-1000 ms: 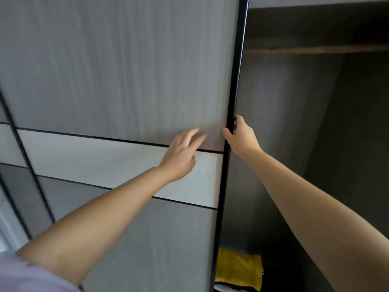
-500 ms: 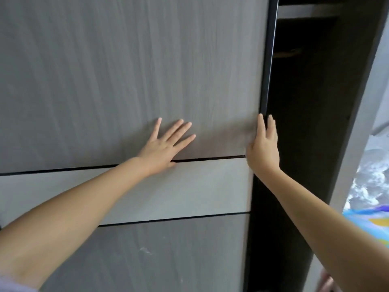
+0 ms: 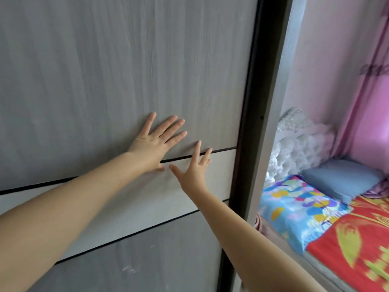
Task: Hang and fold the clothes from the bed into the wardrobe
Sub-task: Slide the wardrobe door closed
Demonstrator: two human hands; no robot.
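1. Since half a second ago your right hand [image 3: 194, 171] has left the black edge strip of the sliding door [image 3: 126, 70] and now lies on the door's face, fingers straight and spread, across the thin black line above the pale band [image 3: 221, 171].
2. Your left hand [image 3: 155, 142] stays flat on the grey wood-grain panel, fingers fanned wide, palm pressed to the surface; its thumb reaches down to the pale band, just beside your right thumb.
3. Neither hand holds anything.
4. Door position: the dark gap of open wardrobe seen a second ago, with yellow cloth at its bottom, is gone. The door's right edge now meets the dark wardrobe frame [image 3: 259, 102], so the interior is out of sight.
5. View has swung right: the bed [image 3: 347, 239] now shows beyond the frame.
6. On the bed: a red and yellow patterned cover, a blue floral pillow [image 3: 299, 209], a plain blue pillow [image 3: 345, 178] behind it, and white lacy fabric [image 3: 299, 142] heaped at the head by the pink wall [image 3: 336, 60].
7. No separate garments can be made out on the visible part of the bed.
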